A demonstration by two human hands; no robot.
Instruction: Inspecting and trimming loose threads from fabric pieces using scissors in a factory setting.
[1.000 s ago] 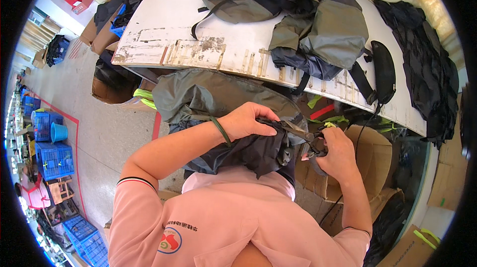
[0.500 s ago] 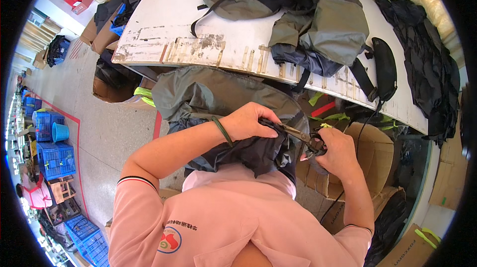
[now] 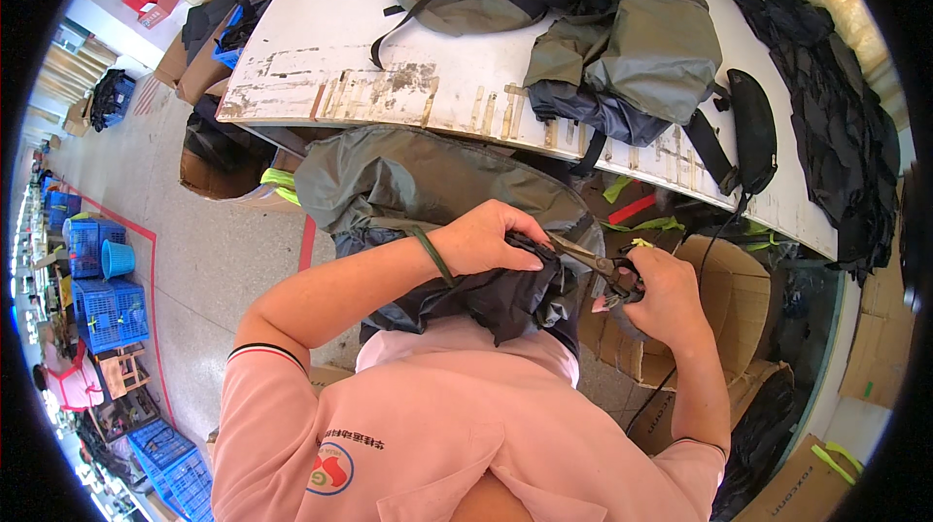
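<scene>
A grey-green and black fabric bag [image 3: 418,177] lies across my lap, against the table's front edge. My left hand [image 3: 491,238] is closed on a bunched black part of it, thumb and fingers pinched together. In my right hand [image 3: 666,294] is a pair of scissors [image 3: 607,271], my fingers wrapped round the dark handles. The blades point left, toward the fabric by my left fingertips. Whether they touch the cloth I cannot tell. A scrap of yellow-green [image 3: 639,243] shows by my right fingers.
More grey-green and black bags [image 3: 651,46] lie on the worn white table [image 3: 292,65], near a black padded strap [image 3: 751,133]. Dark fabric pieces [image 3: 836,123] are heaped at the right. Below stands an open cardboard box [image 3: 734,298]. Blue crates [image 3: 107,313] line the far left.
The scissors' blades have parted slightly, and my right hand has shifted a little to the right. My left hand keeps its hold on the cloth.
</scene>
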